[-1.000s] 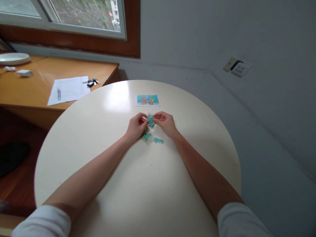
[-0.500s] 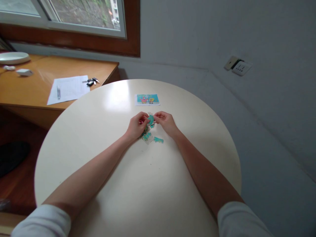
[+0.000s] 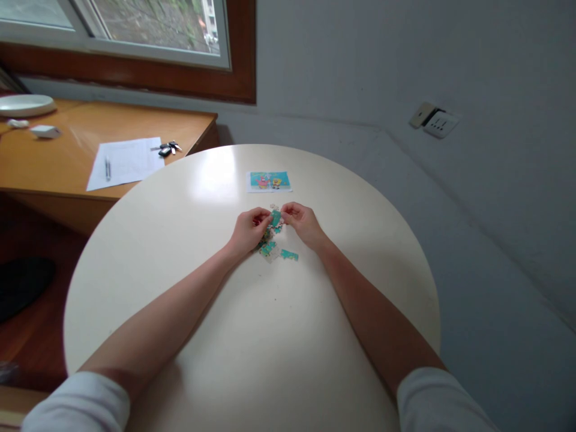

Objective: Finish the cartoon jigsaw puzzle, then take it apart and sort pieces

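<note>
— Fingers of my left hand and my right hand are pinched in from both sides on one teal puzzle piece, near the middle of the round table
— And around it?
— The loose pieces lie bunched right under my hands, with a stray piece just beside them. The printed picture lies near the far rim. Broad tabletop runs left, right and toward me. The wooden desk crowds the rim at far left

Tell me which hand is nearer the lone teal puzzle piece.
Right. The right hand sits just beyond the lone teal piece; the left hand is farther left, past the pile of pieces. Both pinch another piece.
</note>
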Demonstrator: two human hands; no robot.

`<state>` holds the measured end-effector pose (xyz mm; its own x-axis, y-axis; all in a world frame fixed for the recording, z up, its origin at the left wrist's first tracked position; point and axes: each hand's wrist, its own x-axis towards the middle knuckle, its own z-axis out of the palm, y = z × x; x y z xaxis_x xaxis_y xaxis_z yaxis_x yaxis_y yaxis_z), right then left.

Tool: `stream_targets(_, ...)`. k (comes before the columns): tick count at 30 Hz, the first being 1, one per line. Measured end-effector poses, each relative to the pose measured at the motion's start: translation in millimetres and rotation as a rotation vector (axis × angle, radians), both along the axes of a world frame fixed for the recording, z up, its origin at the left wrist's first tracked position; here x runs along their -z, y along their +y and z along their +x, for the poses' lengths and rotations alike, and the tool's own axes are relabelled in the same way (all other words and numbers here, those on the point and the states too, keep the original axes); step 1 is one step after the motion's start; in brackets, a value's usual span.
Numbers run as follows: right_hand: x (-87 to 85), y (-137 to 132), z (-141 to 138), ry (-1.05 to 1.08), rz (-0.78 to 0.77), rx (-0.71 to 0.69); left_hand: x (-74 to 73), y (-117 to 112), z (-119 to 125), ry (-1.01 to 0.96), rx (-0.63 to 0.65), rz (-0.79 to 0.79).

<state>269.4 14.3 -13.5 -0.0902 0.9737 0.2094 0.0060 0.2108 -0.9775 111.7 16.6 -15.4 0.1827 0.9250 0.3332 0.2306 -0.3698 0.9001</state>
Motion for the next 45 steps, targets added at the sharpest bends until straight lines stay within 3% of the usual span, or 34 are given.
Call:
stream_targets(16,4.0,0,-6,-0.046,0.021,0.02,-4.1,-3,-1,0.046,-0.105,0.011)
stream_targets(30,3.7,-2,-8,-0.117,0.104,0.032,-4.0,-2,-1,0.068,-0.11,0.005)
stream_targets(37,1.2,-10,-11,-0.368,0.322,0.121,-2.9,-1,-1,0.066,-0.124,-0.007)
stream_targets(45,-1.2,-13,-7,-0.652,0.562,0.13,-0.3,2,-1,0.023,-0.068,-0.002)
